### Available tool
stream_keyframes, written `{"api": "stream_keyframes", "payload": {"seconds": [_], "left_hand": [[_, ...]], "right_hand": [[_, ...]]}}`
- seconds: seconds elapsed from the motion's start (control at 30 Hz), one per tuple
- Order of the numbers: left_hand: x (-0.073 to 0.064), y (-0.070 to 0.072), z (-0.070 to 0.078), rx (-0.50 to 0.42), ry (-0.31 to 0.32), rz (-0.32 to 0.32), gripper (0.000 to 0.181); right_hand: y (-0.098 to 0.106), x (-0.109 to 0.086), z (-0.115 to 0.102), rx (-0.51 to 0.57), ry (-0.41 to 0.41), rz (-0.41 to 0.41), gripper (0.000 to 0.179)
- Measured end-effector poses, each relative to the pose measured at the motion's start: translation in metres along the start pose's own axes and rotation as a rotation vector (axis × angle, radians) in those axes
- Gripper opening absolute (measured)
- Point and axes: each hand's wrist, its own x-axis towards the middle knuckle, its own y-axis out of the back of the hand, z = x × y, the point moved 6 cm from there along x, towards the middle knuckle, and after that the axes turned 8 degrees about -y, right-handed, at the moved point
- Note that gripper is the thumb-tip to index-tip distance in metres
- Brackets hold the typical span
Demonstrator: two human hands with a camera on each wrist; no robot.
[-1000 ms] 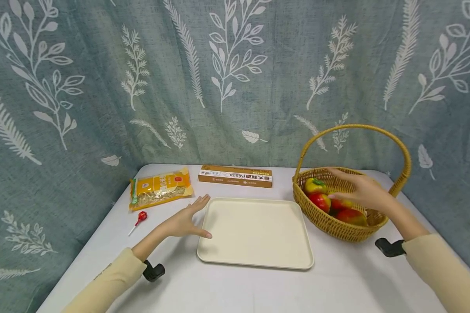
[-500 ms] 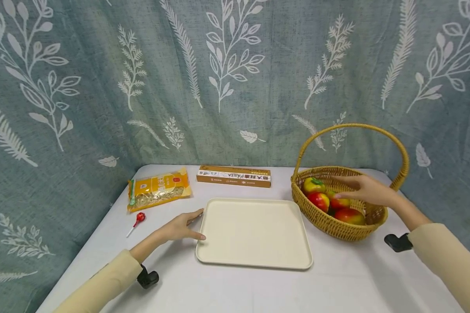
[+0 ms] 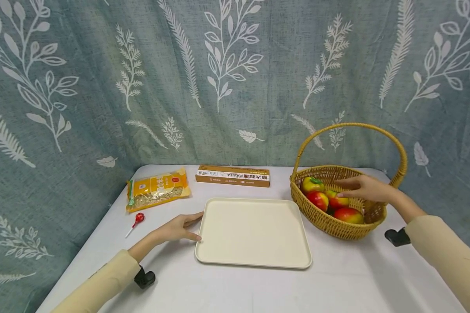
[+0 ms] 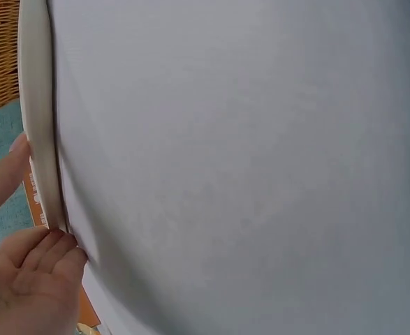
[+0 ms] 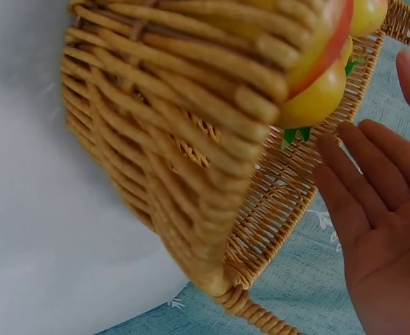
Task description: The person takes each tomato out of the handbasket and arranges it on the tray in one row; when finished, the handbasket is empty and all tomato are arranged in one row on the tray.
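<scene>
A cream rectangular tray (image 3: 254, 234) lies flat on the white table. My left hand (image 3: 176, 228) is at its left side, thumb on the rim and fingers at the outer edge. In the left wrist view, the left hand's fingers (image 4: 51, 255) bend in against the tray's rim (image 4: 38, 105). My right hand (image 3: 366, 190) reaches into the wicker basket (image 3: 337, 230) from the right, fingers spread just over several red-and-yellow fruits (image 3: 318, 200). The right wrist view shows the right hand (image 5: 386, 202) with extended fingers, apart from a fruit (image 5: 320, 98) with green leaves.
The basket's tall handle (image 3: 348, 124) arches over the fruits. Behind the tray lies a long brown pasta box (image 3: 233, 176). To the left are a yellow food packet (image 3: 158, 189) and a red lollipop (image 3: 139, 218). A patterned curtain (image 3: 203, 87) closes off the back.
My left hand has come down onto the tray's left rim, its spread fingers drawing in. My right hand has lowered slightly into the basket over the fruits. The head view has shifted a little.
</scene>
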Motion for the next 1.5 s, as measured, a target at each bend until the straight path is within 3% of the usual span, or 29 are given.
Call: {"api": "stream_keyframes", "payload": {"seconds": [0.33, 0.7, 0.87, 1.5], "left_hand": [[0.000, -0.003, 0.000, -0.025, -0.020, 0.005, 0.085], [0.000, -0.004, 0.006, -0.037, -0.039, -0.008, 0.087], [0.000, -0.004, 0.006, -0.031, -0.020, 0.004, 0.087], [-0.002, -0.004, 0.006, -0.009, -0.014, 0.013, 0.088]], "right_hand": [[0.001, 0.009, 0.007, -0.001, -0.135, -0.085, 0.066], [-0.005, 0.015, 0.021, 0.013, -0.266, -0.119, 0.078], [-0.010, 0.017, 0.026, 0.011, -0.299, -0.161, 0.077], [-0.022, 0.017, 0.023, 0.067, -0.273, -0.210, 0.069]]}}
